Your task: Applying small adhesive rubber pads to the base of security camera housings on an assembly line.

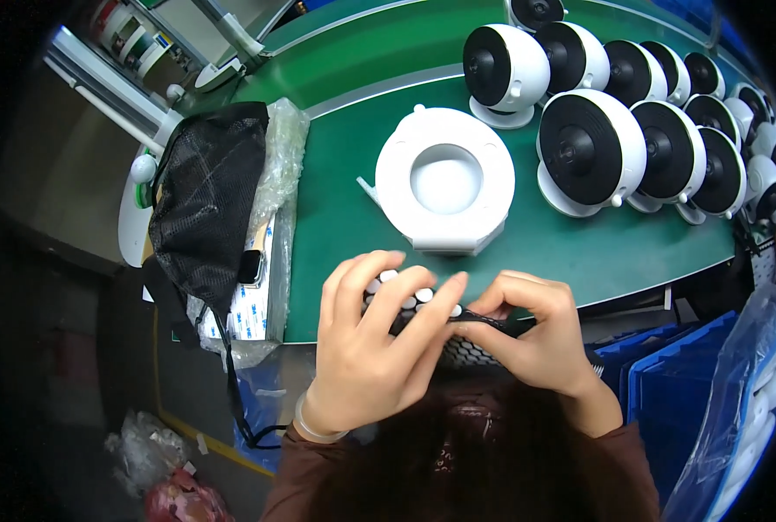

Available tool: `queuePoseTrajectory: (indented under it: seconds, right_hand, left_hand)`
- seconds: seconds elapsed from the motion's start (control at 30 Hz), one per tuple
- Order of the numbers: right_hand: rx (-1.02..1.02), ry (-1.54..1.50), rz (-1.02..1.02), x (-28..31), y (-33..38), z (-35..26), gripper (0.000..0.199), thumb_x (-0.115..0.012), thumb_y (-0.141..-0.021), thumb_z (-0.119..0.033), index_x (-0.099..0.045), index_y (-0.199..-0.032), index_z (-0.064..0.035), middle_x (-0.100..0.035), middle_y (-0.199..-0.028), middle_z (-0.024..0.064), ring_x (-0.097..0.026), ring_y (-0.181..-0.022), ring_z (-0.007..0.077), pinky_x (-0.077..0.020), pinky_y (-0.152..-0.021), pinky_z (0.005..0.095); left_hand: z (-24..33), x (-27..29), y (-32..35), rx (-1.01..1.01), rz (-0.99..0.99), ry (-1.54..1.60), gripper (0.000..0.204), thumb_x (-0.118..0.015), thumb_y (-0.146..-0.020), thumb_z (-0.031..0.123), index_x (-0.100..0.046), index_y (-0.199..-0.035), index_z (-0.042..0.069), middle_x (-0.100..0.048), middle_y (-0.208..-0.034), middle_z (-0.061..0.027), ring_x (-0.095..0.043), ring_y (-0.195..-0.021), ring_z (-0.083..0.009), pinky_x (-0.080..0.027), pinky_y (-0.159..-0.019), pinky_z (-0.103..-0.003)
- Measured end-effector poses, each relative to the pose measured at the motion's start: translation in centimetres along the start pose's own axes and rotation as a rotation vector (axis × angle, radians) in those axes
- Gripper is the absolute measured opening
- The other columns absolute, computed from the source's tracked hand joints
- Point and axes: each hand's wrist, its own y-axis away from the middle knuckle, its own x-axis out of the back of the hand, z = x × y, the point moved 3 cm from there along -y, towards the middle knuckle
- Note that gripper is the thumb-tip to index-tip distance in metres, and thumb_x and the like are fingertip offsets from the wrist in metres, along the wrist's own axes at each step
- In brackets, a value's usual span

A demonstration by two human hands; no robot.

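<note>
Close to my body, over the near edge of the green table, both hands are on a black piece dotted with white rounds; its exact kind is unclear. My left hand lies around it from the left, its bent fingers across the dots and partly hiding them. Thumb and fingers of my right hand pinch the thin dark edge on the right. Just beyond my hands sits a white ring-shaped fixture with a round hollow in its middle and a small lever on its left.
Several white round cameras with black faces stand on bases at the back right. On the left lie a black mesh bag, clear plastic wrap and a smartwatch. Blue bins and a plastic-covered tray are at the lower right.
</note>
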Motion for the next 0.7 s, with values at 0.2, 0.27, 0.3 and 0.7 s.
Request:
queuePoseTrajectory:
  seconds: [0.2,0.27,0.3,0.7]
  right_hand:
    - [0.142,-0.179,-0.002,1.0,0.8,-1.3,0.016,-0.071,-0.067,-0.003,-0.062,-0.08,-0.0004,-0.063,-0.071,0.007,-0.06,-0.058,0.0133,-0.0454,-0.053,0.022]
    - [0.27,0.038,0.04,1.1,0.9,-1.9,0.016,-0.071,-0.066,-0.002,-0.063,-0.079,-0.0011,-0.062,-0.069,0.0084,-0.059,-0.056,0.0171,-0.0452,-0.052,0.0232]
    - [0.258,0.052,0.068,0.9,0.9,-2.0,0.016,-0.071,-0.064,-0.002,-0.063,-0.078,-0.0027,-0.061,-0.07,0.0076,-0.059,-0.055,0.0191,-0.0449,-0.05,0.0248]
    - [0.298,0.325,0.126,1.4,0.7,-3.5,0.017,-0.069,-0.06,0.0,-0.06,-0.073,-0.0059,-0.057,-0.069,0.0034,-0.058,-0.056,0.0183,-0.0447,-0.048,0.0261]
  left_hand:
    - [-1.6,-0.6,-0.5,0.112,-0.12,0.654,0.012,-0.063,-0.064,0.007,-0.059,-0.076,0.007,-0.05,-0.074,-0.0022,-0.043,-0.076,-0.0206,-0.029,-0.072,-0.031]
    - [-1.4,-0.7,-0.4,0.152,-0.069,0.702,0.011,-0.061,-0.064,0.005,-0.059,-0.075,0.006,-0.05,-0.072,-0.0025,-0.041,-0.074,-0.0197,-0.027,-0.07,-0.03]
    - [-1.4,-0.8,-0.4,0.155,-0.072,0.702,0.011,-0.061,-0.064,0.005,-0.059,-0.075,0.006,-0.05,-0.072,-0.0025,-0.041,-0.074,-0.0197,-0.027,-0.07,-0.03]
    - [-0.4,-0.4,-1.2,0.144,-0.021,0.557,0.011,-0.061,-0.061,0.003,-0.057,-0.07,0.007,-0.049,-0.07,-0.0024,-0.042,-0.071,-0.0201,-0.026,-0.068,-0.031]
